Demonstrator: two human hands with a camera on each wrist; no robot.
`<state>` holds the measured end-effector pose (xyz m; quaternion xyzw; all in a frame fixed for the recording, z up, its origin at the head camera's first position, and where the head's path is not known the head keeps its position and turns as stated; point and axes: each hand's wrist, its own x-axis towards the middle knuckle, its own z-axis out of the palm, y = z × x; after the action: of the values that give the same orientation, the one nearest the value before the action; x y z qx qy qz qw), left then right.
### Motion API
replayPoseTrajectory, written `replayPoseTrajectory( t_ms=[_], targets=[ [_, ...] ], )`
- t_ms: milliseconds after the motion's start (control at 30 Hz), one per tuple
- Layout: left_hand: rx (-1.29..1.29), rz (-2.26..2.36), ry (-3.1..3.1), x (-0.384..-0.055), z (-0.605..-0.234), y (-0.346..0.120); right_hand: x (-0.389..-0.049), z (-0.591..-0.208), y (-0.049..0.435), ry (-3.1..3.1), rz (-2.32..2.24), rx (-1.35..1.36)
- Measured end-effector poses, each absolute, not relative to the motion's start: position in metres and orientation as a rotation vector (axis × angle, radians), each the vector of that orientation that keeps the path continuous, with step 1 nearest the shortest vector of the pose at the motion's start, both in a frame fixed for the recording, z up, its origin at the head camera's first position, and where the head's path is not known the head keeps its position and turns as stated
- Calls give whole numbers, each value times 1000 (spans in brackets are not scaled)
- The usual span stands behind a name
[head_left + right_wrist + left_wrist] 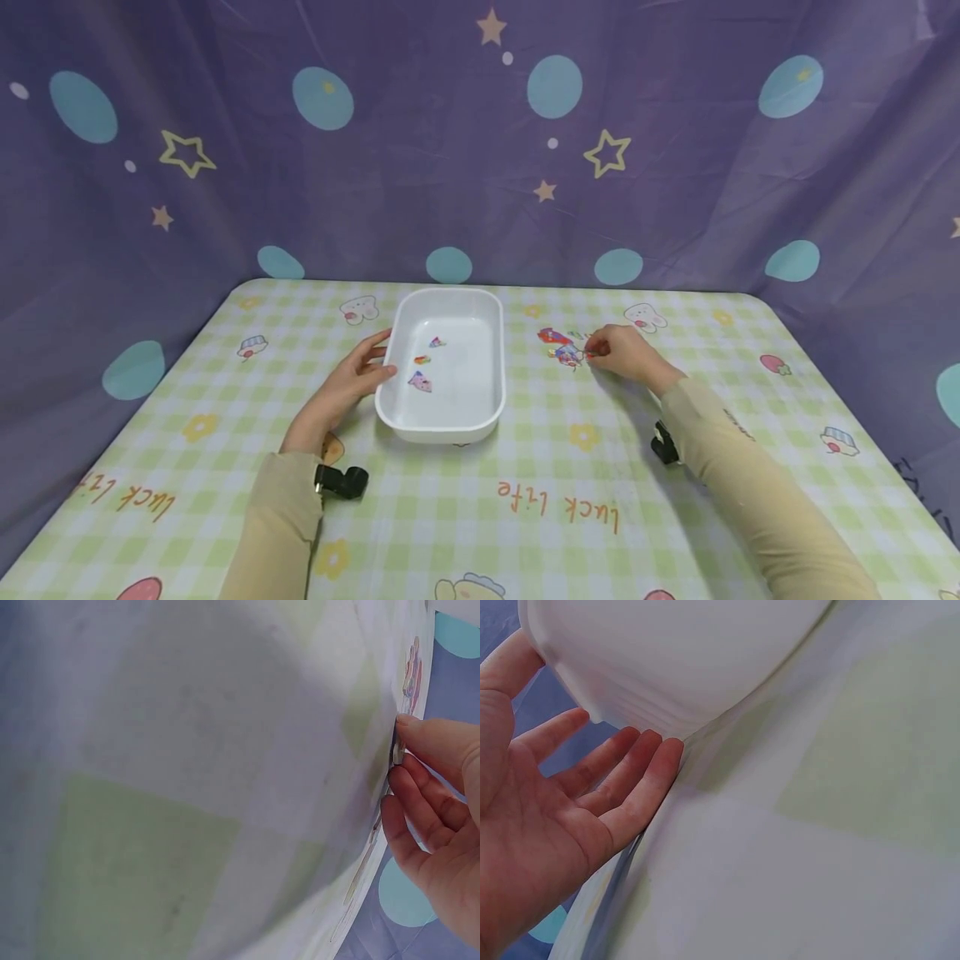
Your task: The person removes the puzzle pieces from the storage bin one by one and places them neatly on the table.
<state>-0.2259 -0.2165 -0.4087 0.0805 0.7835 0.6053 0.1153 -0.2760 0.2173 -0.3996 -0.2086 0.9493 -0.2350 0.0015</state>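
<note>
A white, round-cornered plastic tray (450, 410) stands a little left of the table's middle. Inside it lie three small colourful flat pieces (421, 382). My left hand (352, 379) holds the tray's left side, thumb at the rim; in the left wrist view its fingertips (671, 754) meet the lower outer wall. Right of the tray lies a small group of bright flat pieces (555, 336), red, blue and yellow among them. At the right edge of that group my right hand (626, 354) pinches a small thin piece (398, 750) between thumb and fingers, largely hidden by them.
A green-and-white checked cloth (525, 458) printed with flowers, fruit and lettering covers the table. Behind it hangs a purple curtain (450, 167) with stars and blue ovals. A black wrist camera (341, 481) sits on the left sleeve, and another (664, 443) on the right.
</note>
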Motion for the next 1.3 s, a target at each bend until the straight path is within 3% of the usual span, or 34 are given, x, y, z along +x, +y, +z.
replayPoseTrajectory(
  t_ms=[600,1300],
  targets=[
    [243,1755,2303,-224,-408,-218,-276,-392,210,2984,-682,-665],
    [231,1761,2307,-226,-407,-215,-284,-333,129,3034,-634,-900]
  ],
)
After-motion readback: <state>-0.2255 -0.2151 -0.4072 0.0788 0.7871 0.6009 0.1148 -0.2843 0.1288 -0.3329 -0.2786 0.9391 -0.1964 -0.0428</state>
